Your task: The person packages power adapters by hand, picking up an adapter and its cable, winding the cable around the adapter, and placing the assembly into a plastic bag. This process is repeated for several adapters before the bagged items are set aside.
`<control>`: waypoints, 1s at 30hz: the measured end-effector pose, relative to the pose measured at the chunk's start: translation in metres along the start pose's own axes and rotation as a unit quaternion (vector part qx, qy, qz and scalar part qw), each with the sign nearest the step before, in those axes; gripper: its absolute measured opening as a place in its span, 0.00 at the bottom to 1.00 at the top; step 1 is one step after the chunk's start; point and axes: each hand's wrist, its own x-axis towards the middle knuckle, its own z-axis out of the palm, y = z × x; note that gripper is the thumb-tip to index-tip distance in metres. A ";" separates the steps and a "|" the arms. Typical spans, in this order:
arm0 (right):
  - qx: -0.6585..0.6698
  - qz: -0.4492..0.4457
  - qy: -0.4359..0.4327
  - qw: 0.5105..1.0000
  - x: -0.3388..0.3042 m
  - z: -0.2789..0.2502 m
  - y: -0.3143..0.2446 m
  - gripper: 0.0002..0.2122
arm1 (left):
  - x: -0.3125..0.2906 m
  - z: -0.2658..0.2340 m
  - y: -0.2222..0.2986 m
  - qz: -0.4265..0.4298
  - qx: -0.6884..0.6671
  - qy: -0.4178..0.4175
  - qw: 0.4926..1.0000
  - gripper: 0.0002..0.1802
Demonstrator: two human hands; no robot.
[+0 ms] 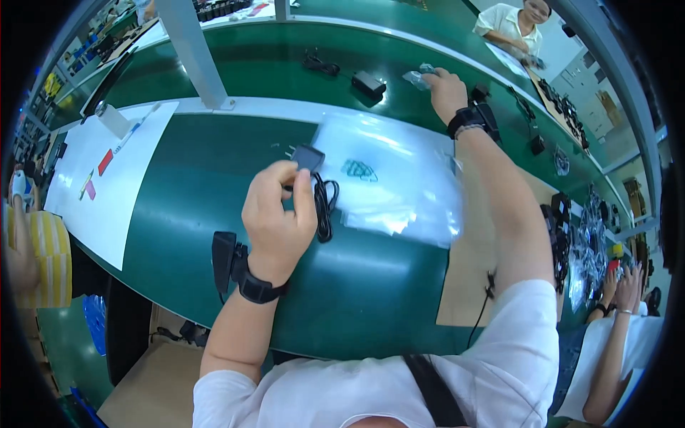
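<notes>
Left hand (277, 210) pinches a black adapter (309, 157) above the table (175, 221)! Past its far edge, right hand (448, 94) touches a clear bag (415, 80); gripped or not, can't tell.

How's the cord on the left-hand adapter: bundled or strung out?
Bundled: the black cord hangs in close, folded loops beside the left hand, below the dark adapter. Can't tell whether a tie holds it.

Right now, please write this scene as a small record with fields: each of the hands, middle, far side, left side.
Left hand: holds black charger, cord bundled beside it
Right hand: stretched forward, at crumpled clear plastic; grip unclear
Middle: clear plastic sheets on green table
Far side: second black charger
Left side: white paper, with red slip on it
</notes>
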 end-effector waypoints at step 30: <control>0.545 -0.034 -0.222 0.808 -0.093 -0.226 -0.047 0.15 | -0.003 0.009 0.004 -0.587 -0.577 -0.225 0.522 0.37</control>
